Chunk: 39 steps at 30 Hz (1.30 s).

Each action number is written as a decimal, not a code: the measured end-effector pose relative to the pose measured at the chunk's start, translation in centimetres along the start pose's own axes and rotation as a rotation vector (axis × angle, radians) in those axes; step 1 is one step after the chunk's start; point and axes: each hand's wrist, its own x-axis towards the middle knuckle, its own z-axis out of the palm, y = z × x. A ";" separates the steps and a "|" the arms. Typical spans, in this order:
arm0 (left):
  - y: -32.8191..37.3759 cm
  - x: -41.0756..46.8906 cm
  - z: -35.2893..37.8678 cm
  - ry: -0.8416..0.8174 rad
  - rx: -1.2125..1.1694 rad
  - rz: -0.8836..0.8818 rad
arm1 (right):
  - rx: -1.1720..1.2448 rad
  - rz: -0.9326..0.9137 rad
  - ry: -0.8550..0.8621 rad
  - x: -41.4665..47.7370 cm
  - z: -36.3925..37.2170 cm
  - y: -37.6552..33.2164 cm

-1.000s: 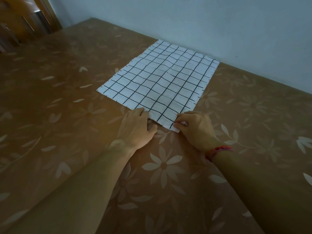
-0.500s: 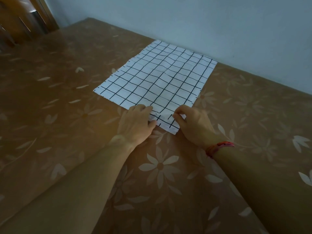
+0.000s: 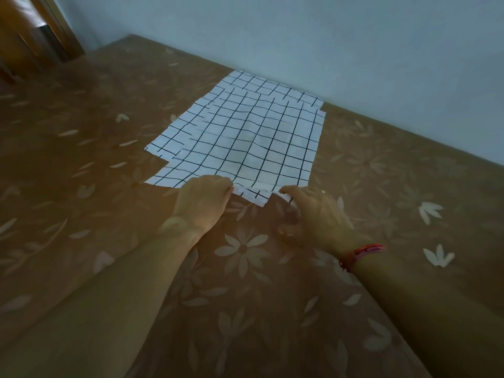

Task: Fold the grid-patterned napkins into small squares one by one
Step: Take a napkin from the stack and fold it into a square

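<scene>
Pinches, with the left grip (image 3: 203, 205), the near edge of the top napkin (image 3: 245, 143), fingers curled down over the cloth and the back of the hand turned up. Pinches the same edge with the right grip (image 3: 316, 216), a little farther right, thumb and fingertips closed on the cloth by its near right corner. Leaves a short gap between the two grips, showing there a near corner of the lower layers, flat on the surface (image 3: 109, 214). Cannot tell whether the pinched edge is lifted clear of the layers beneath. Wears a red bracelet (image 3: 360, 252) on the right wrist and reaches in with both bare forearms from the near edge of the surface. Beneath the top napkin, a stack of grid-patterned napkins (image 3: 163, 144), white with thin black lines, spread flat and unevenly offset, with stepped edges peeking out on the left side and at the far end. Whole stack toward the far edge of the surface, its far end close to the pale wall (image 3: 300, 36). Across the surface, a brown covering printed with pale flowers. Beyond the far left corner, dark wooden furniture (image 3: 32, 34), too blurred to name.
</scene>
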 end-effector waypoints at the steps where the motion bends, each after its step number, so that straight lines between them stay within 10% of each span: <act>1: 0.5 -0.8 -0.5 -0.006 -0.015 0.024 | 0.000 -0.005 0.050 -0.8 0.0 0.0; 21: 5.3 -19.6 -8.6 -0.112 -0.132 -0.116 | 0.336 0.251 0.200 -19.5 -7.2 -4.1; 39: 8.4 -31.1 -10.2 -0.283 -0.331 -0.189 | 0.373 0.586 -0.024 -35.8 -7.9 -2.3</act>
